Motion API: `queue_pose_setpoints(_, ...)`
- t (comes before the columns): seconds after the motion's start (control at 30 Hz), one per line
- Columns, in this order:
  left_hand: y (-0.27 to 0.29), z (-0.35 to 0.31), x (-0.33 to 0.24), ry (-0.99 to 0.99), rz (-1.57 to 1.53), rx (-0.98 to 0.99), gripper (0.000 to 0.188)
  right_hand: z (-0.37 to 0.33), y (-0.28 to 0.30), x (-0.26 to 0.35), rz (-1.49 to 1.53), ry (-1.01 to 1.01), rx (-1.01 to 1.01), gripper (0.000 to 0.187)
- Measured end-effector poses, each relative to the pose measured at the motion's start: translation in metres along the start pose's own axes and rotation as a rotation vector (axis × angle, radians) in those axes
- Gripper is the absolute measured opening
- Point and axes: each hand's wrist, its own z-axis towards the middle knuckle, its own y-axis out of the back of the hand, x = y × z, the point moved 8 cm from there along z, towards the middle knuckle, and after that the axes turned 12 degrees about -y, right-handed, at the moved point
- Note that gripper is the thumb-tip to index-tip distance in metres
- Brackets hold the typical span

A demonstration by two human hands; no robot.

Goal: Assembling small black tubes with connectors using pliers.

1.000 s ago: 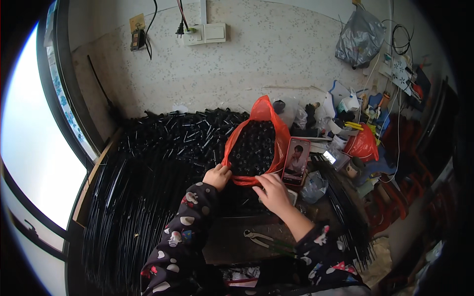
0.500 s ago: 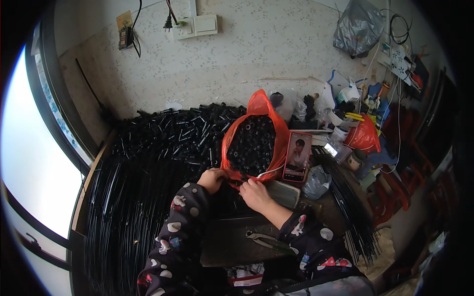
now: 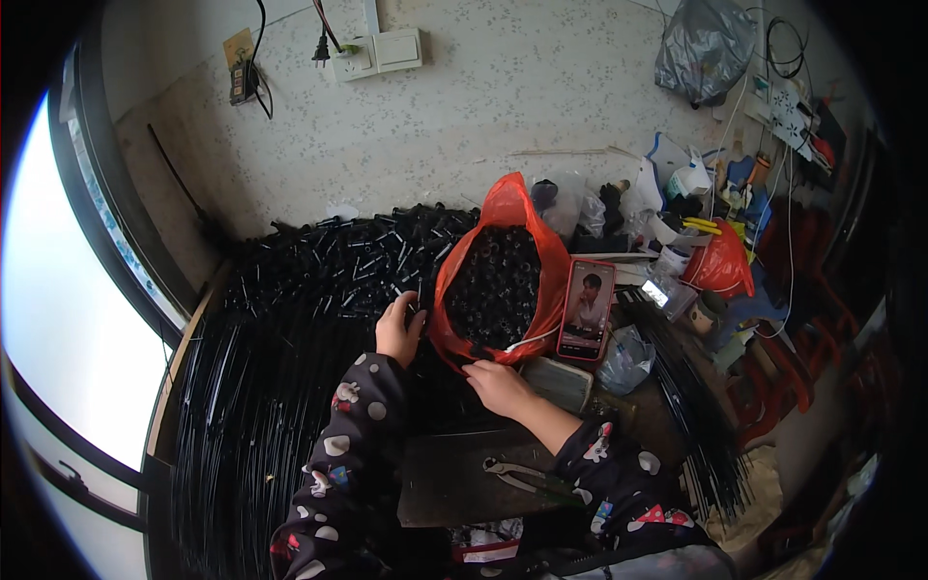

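Observation:
My left hand (image 3: 396, 329) is at the right edge of a heap of short black tube-like pieces (image 3: 362, 256), its thumb and fingers closed around a small black piece (image 3: 412, 310). Close by stands a red plastic bag (image 3: 446, 280), its mouth wide, filled with small black round parts (image 3: 491, 285). My right hand (image 3: 505, 389) rests just below the bag's near rim, fingers bent together. Whatever lies in its fingertips is too dark and small to make out.
Long thin black rods (image 3: 251, 416) cover the left side; more rods (image 3: 686, 416) lie at right. Pincers (image 3: 522, 474) lie on a dark board (image 3: 435, 483) near me. A phone (image 3: 585, 309) leans beside the bag, next to a clear bag (image 3: 626, 361) and a shallow box (image 3: 561, 382).
My left hand has left the bag's near rim and moved up and slightly left to the black pieces. My right hand has shifted slightly down, staying by the rim.

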Motion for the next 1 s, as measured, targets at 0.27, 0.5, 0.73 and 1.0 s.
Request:
queue_pose_setpoints(0.27, -0.067, -0.053, -0.021, 0.517, -0.205, 0.046, 0.058, 0.010, -0.002, -0.008, 0.108, -0.257, 0.043, 0.018)
queue_pose_setpoints(0.5, -0.023, -0.009, -0.040, 0.301, -0.016, 0.333, 0.023, -0.012, 0.068, 0.004, 0.071, -0.070, -0.426, 0.017)
queue_pose_setpoints(0.73, -0.037, -0.032, -0.032, -0.005, 0.023, 0.324, 0.019, -0.005, 0.032, 0.025, -0.076, -0.008, -0.232, 0.040)
queue_pose_setpoints(1.0, -0.012, -0.035, -0.021, 0.011, -0.235, 0.383, 0.015, 0.014, -0.013, 0.031, -0.498, 0.178, -0.180, 0.034)
